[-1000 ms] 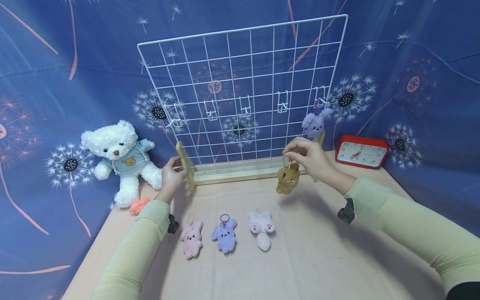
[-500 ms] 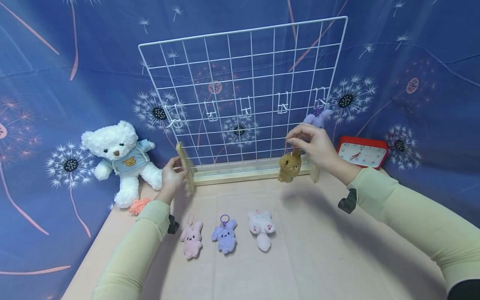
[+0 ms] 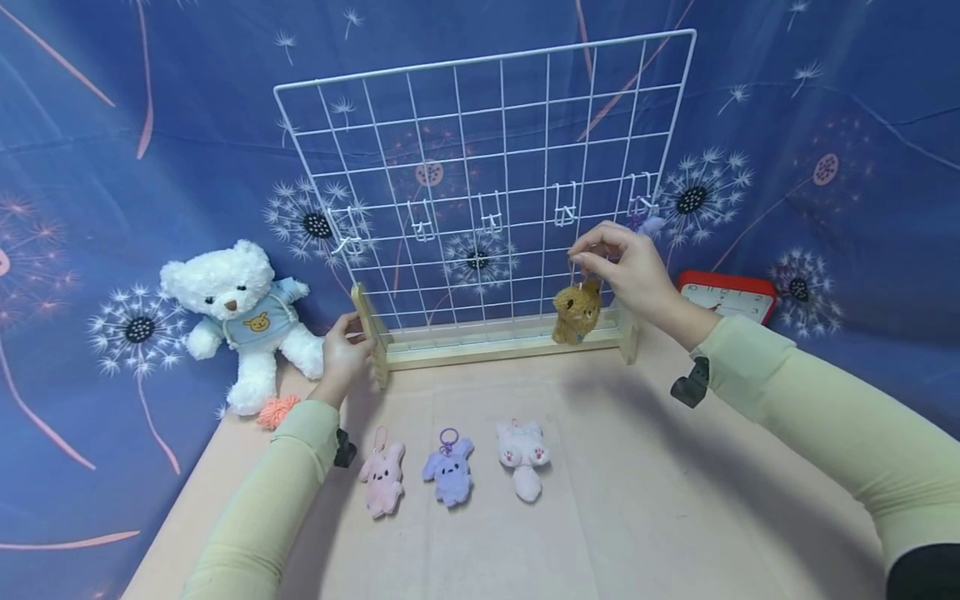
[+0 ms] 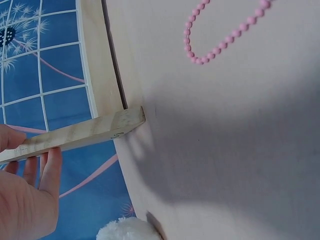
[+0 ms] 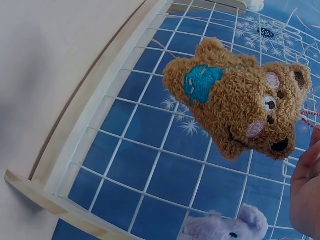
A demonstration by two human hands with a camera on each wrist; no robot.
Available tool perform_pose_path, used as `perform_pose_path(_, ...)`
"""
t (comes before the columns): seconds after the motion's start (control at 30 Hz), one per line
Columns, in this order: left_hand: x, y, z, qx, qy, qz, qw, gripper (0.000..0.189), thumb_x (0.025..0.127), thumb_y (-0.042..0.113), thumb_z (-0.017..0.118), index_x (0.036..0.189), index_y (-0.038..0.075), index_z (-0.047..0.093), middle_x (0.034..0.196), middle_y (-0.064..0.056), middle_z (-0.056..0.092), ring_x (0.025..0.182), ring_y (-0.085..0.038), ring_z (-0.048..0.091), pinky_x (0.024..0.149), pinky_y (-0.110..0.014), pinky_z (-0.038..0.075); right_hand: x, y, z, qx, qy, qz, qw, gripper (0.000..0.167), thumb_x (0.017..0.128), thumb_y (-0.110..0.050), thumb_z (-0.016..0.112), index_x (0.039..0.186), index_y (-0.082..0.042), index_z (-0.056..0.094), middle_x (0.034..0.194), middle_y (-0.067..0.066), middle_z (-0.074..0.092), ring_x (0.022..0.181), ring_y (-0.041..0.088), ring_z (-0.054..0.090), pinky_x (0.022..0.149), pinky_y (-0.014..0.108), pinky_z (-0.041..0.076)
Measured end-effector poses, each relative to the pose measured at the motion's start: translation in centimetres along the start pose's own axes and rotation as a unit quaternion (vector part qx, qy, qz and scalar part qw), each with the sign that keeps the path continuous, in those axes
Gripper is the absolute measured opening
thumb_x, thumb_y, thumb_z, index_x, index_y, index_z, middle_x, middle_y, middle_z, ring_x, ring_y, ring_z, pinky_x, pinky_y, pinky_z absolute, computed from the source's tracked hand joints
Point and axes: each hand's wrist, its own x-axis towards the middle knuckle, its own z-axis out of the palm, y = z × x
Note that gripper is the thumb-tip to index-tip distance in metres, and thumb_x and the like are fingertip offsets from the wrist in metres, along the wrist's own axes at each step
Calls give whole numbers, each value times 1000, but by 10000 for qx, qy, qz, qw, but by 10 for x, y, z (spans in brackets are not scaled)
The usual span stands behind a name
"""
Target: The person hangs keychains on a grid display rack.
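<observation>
My right hand [image 3: 626, 265] pinches the bead-chain loop of a brown plush bear keychain [image 3: 577, 313], which dangles in front of the white wire grid rack [image 3: 480, 150]. In the right wrist view the bear [image 5: 235, 100] shows pink cheeks and a teal patch. My left hand [image 3: 345, 354] grips the wooden side foot [image 3: 371, 333] of the rack, thumb on one face and fingers on the other. White hooks [image 3: 566, 206] hang in a row on the grid. A purple plush keychain [image 3: 651, 225] hangs from the rightmost hook, partly hidden behind my right hand.
A pink plush keychain [image 3: 384, 481], a purple one [image 3: 450, 475] and a white one [image 3: 523, 458] lie in a row on the table [image 3: 637, 517]. A white teddy bear [image 3: 240, 317] sits at left by an orange yarn bundle [image 3: 279, 412]. A red clock [image 3: 727, 293] stands at right.
My right hand has lifted the brown bear keychain up from near the rack's base, covering more of the hanging purple plush. The left hand has stayed on the wooden foot.
</observation>
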Motion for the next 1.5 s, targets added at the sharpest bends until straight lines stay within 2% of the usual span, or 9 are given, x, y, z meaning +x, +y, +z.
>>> perform_pose_path(0.17,-1,0,-1,-24,-27,-44,10000,59,89,-10,59,146,-1,49,133,-28,57,120,-44,59,104,-47,53,5,0,-1,-9,71,64,10000,12,98,-8,69,107,-1,73,98,5,63,82,18,63,63,24,54)
perform_pose_path(0.43,0,0,-1,-19,-28,-10,10000,58,90,-9,61,146,-1,49,134,-27,57,121,-42,59,101,-47,54,16,-2,-4,-152,205,77,9996,13,99,-11,68,107,-3,74,98,5,60,80,14,62,64,21,52)
perform_pose_path(0.7,0,0,0,-15,1,-23,10000,58,88,-9,61,145,-1,50,133,-27,58,120,-43,60,101,-47,55,24,-4,-6,-289,298,33,9991,14,99,-10,67,108,-2,73,101,2,60,80,14,62,61,21,51)
perform_pose_path(0.87,0,0,0,-19,13,-30,10000,59,87,-10,61,144,-1,50,132,-28,58,119,-43,61,101,-47,55,30,-7,-6,-378,369,40,9986,15,100,-12,66,108,-2,73,101,2,60,80,20,61,58,21,48)
perform_pose_path(1.2,0,1,0,-22,-16,-110,9999,60,88,-9,60,146,0,49,133,-28,58,120,-43,60,100,-49,55,43,-10,-6,-213,529,96,9983,16,101,-13,66,108,-1,73,98,-1,60,74,25,57,55,22,45)
perform_pose_path(1.5,2,-1,0,-35,6,-112,9999,59,89,-8,60,146,0,49,135,-27,56,122,-42,59,101,-48,54,50,-3,-5,-608,576,255,9962,18,101,-18,65,108,-4,73,96,2,60,71,22,56,51,22,42)
